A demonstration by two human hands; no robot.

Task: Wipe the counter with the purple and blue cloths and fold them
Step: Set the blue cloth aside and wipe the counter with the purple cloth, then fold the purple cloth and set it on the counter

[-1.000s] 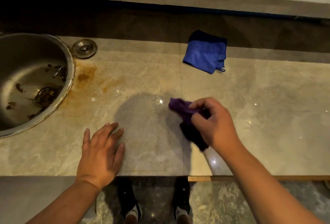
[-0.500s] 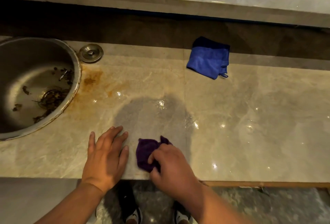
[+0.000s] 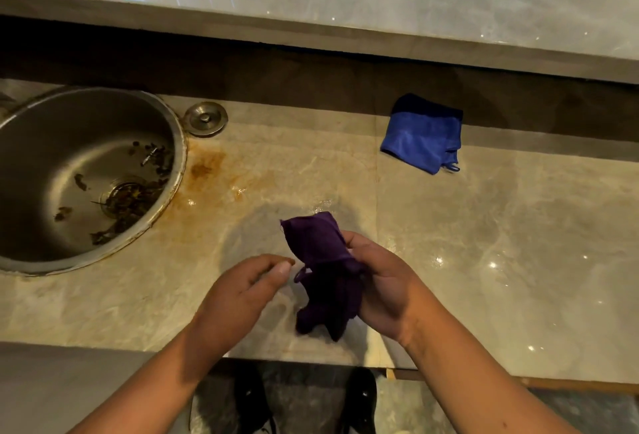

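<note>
My right hand [image 3: 383, 292] grips the crumpled purple cloth [image 3: 321, 267], holding it just above the beige marble counter [image 3: 484, 243] near the front edge. One corner of the cloth sticks up and away from me; the rest hangs down. My left hand [image 3: 249, 292] is raised beside the cloth on its left, fingers curled with the fingertips close together, not touching the cloth. The blue cloth [image 3: 423, 136] lies folded at the back of the counter, to the right, with a small loop at its near corner.
A round steel sink [image 3: 34, 250] with dark debris around its drain is set in the counter at the left. A metal drain plug [image 3: 205, 118] lies behind it. Rust-coloured stains [image 3: 207, 171] spread right of the sink. My shoes show below the counter edge.
My right hand has lifted the purple cloth off the counter and turned palm inward. My left hand has left the counter surface and risen next to the cloth.
</note>
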